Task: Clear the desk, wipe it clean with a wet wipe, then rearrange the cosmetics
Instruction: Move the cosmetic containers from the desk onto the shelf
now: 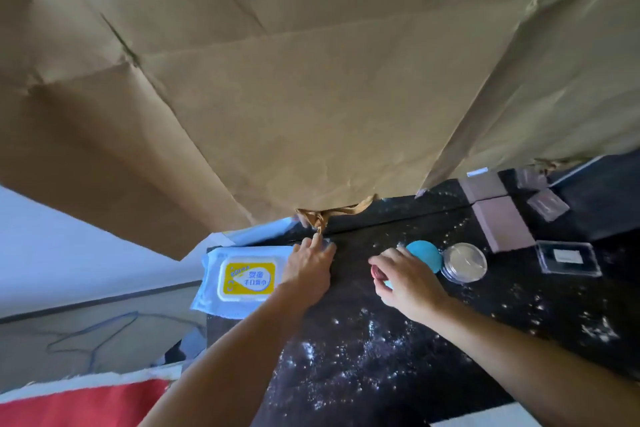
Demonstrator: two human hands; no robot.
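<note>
Powder (349, 354) strewn over a black desk (561, 308)

Nearest the camera, white specks and smears lie thick on the dark top, between two bare forearms that reach forward from the lower edge. A red cloth (79, 406) shows at the lower left, below the level of the desk.

The left hand (308, 270) lies low over the desk with its fingers stretched forward and holding nothing; its index fingertip touches the twisted paper handle (322, 217) of a bag. Just to its left, at the desk's left edge, lies a pack of wet wipes (242, 277), pale blue with a yellow label on its closed lid; the wrist overlaps its right end.

The right hand (405, 284) has its fingers curled round a small dark red item (378, 273); what that item is cannot be told, and a pale blue bit shows beneath it.

Just beyond the right hand's knuckles sits a round teal puff (426, 255), touching a clear round jar (464, 262). Farther right lies a clear flat case (568, 258). Behind these stand two dusky pink boxes (505, 225) and small clear cases (547, 204).

A big creased brown paper bag (311, 80) fills the whole far view
</note>
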